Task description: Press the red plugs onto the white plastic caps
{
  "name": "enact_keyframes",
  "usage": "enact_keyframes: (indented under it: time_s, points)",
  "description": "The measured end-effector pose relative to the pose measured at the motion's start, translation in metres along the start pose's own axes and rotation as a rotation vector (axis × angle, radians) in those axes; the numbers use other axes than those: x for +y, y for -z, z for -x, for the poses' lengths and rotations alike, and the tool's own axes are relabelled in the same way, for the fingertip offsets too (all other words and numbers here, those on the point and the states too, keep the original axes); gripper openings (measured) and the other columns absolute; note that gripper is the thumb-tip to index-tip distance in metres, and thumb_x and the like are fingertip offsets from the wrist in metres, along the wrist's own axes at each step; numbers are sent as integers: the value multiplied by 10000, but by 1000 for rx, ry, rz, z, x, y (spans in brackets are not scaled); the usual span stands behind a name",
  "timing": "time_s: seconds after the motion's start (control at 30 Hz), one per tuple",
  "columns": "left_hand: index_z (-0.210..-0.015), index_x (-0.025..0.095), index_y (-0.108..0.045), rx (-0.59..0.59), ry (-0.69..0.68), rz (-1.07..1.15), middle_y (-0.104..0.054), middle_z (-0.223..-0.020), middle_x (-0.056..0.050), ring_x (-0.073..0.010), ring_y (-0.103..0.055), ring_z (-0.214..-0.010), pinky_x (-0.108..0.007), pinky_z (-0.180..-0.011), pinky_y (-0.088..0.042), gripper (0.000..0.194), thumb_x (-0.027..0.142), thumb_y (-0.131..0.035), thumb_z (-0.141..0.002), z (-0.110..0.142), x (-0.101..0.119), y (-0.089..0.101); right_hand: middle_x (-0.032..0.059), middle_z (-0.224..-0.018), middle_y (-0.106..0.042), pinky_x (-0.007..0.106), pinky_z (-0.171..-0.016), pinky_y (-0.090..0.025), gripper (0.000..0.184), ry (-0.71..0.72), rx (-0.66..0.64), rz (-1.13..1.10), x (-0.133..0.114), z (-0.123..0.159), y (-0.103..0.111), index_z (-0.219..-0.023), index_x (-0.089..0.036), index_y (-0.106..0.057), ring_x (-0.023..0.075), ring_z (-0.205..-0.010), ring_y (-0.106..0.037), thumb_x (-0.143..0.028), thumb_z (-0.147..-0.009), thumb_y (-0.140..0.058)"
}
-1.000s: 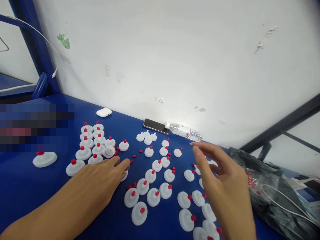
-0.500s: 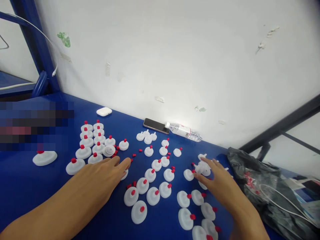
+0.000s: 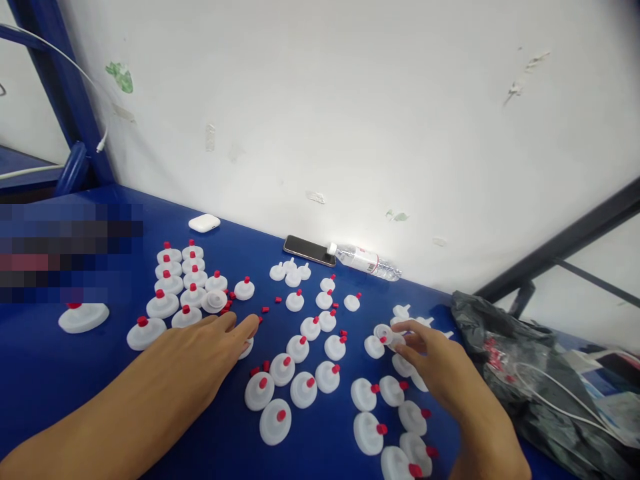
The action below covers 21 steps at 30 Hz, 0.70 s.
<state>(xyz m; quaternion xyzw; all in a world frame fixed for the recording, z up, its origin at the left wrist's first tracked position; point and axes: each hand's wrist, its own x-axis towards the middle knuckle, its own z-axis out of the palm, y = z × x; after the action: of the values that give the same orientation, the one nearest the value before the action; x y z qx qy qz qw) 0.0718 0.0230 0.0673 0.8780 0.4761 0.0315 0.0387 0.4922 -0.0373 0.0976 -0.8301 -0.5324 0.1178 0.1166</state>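
Observation:
My right hand (image 3: 425, 343) pinches a white plastic funnel-shaped lid (image 3: 383, 334) between thumb and fingers, its hollow side facing up. Just under it sits a similar white lid with a red tip (image 3: 374, 347), and more white lids are partly covered by the hand. My left hand (image 3: 220, 340) is low over the table with fingers curled down; the fingertips are mostly hidden. A white lid (image 3: 246, 349) shows partly beneath its fingers, and whether they grip it is unclear. Small loose red caps (image 3: 265, 309) lie beyond those fingers.
Red-tipped white lids stand in rows on the blue table (image 3: 200, 433). A phone (image 3: 309, 251), a plastic bottle (image 3: 367, 260) and a white earbud case (image 3: 205, 223) lie near the wall. A black plastic bag (image 3: 530, 393) with red pieces is at right.
My right hand has closed from open fingers onto a white lid and lifted it slightly leftward from the pile. The left hand stays in nearly the same place; the view shifted a little.

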Motion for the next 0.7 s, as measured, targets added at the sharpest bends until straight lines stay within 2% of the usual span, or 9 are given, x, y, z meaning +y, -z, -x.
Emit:
enact_keyframes:
  time_s: [0.23,0.33,0.43,0.53,0.7]
  points:
    - [-1617,281,-802,-13,-9,-8,-919,-1371,-175,-419,-940,-1227,-509,-960,-779,728,-50,-473,-1058,-2,5,0,39,-1192,-978,386,-904,-632,310,-73,-1,15,-15,3,8,-1319,-363,-934,311,-1126,-927,-323,-1090,-729]
    - [-1633,278,-790,-18,-14,-12,-917,-1373,-179,-420,-938,-1237,-515,-967,-779,720,-42,-464,-1077,-3,5,2,73,-1266,-974,416,-927,-619,337,-110,22,33,-24,6,11,-1371,-347,-927,336,-1192,-922,-333,-1117,-705]
    - [-1638,272,-781,-21,-18,-10,-918,-1353,-179,-417,-942,-1199,-514,-947,-772,709,-32,-464,-1081,-5,6,3,59,-1233,-978,414,-928,-610,311,-112,13,30,-28,8,11,-1327,-347,-934,326,-1169,-925,-328,-1119,-704]
    - [-1616,286,-781,-12,-18,-3,-924,-1284,-155,-400,-948,-1122,-469,-890,-754,679,-14,-498,-1076,-4,6,0,29,-1168,-985,399,-893,-615,288,-100,0,8,-25,7,10,-1286,-361,-940,316,-1126,-933,-355,-1099,-721]
    - [-1551,324,-771,74,-46,37,-920,-1252,-110,-335,-939,-1133,-369,-879,-706,676,-35,-518,-1036,5,1,-9,29,-1223,-992,410,-908,-641,340,-113,34,-4,-4,3,10,-1355,-393,-925,338,-1180,-935,-441,-1076,-738]
